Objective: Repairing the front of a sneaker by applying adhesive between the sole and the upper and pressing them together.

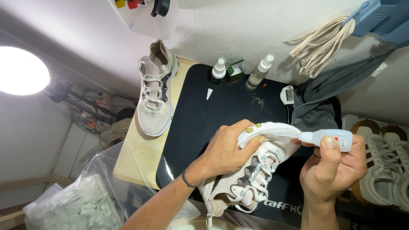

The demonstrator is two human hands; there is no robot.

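— Starting at the left: the lamp glows over the clear plastic bag, and the other sneaker stands by itself on the pale board, well apart from our hands.

— And we aren't touching it. Our left hand is clenched around the toe of the sneaker we're working on, thumb along the white sole edge, holding it tilted above the black mat.

— So we judge the step as gluing: the sole edge is turned up toward us.

— Yes. Our right hand grasps the small glue bottle, thumb pressed on its body, nozzle touching or just at the sole rim near the toe.

— What does the next move call for, in our view?

— A steady squeeze and a slow run of the nozzle along the seam, while the left hand keeps the shoe from rolling.

— Behind, two spray bottles flank a green box; a small brush lies by the grey cloth, laces hang on the wall, and more shoes sit at the far right.
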